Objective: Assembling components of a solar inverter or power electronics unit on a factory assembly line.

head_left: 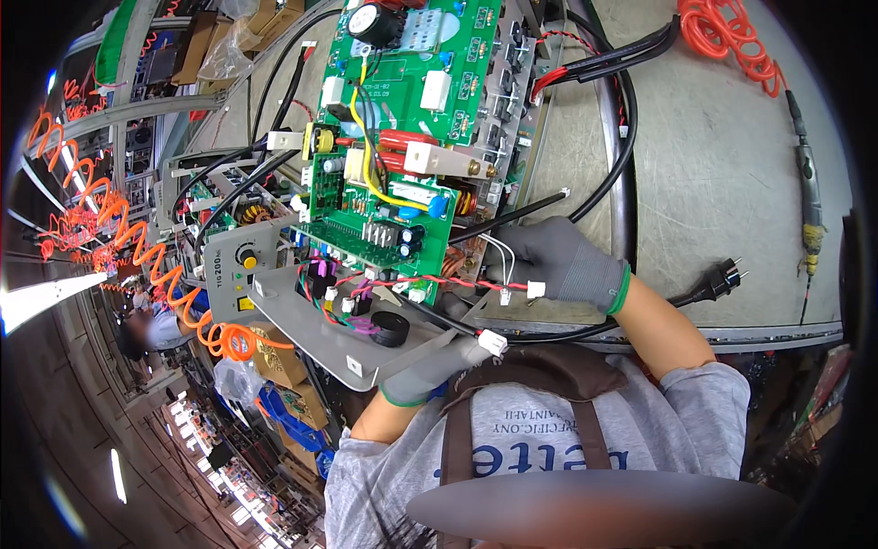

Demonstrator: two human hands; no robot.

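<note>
An opened electronic power unit stands before me, its large green circuit board (402, 101) facing up and a smaller green board (366, 233) at its near end. My right hand (572, 267), in a grey glove with a green cuff, has its fingers bent in at the unit's near right edge. White wires and a red twisted cable (457, 283) pass in front of them; what they grip is hidden. My left hand (425, 375), gloved alike, is at the near edge of a grey metal panel (320, 334); its fingers are mostly hidden. A black cable with a white connector (492, 342) crosses it.
Left of the panel is a grey front plate with a yellow-centred knob (248, 258). Orange coiled hose (169, 274) hangs at left. On the metal table at right lie a power plug (722, 278) and a slim driver tool (810, 201) on a red coiled hose.
</note>
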